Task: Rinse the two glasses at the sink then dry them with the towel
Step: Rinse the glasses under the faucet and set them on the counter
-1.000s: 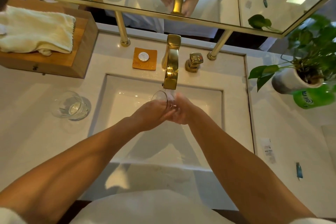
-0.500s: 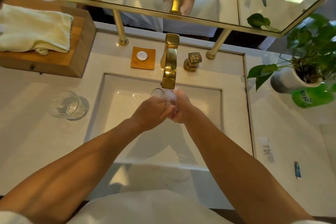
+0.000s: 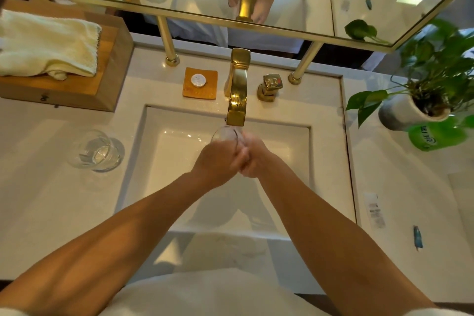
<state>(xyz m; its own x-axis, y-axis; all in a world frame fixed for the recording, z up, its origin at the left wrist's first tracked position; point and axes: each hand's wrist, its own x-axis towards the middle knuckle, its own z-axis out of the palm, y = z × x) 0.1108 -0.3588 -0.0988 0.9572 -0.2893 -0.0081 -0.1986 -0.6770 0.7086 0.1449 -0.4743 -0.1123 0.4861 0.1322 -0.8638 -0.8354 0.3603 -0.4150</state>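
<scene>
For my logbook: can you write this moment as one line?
step: rinsing; glass: under faucet; left hand: grips glass; right hand: grips glass; second glass: on counter; towel: on wooden box

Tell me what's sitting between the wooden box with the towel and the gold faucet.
In the head view, a small orange square dish holding a round white disc sits on the counter between the wooden box and the faucet.

You have a single view: a wide-angle camera on your head, looking forward and steeply down, close over the sink [image 3: 174, 161]. The mirror [image 3: 320, 0] crosses the top edge; the countertop [image 3: 38, 187] curves away at both sides.
</scene>
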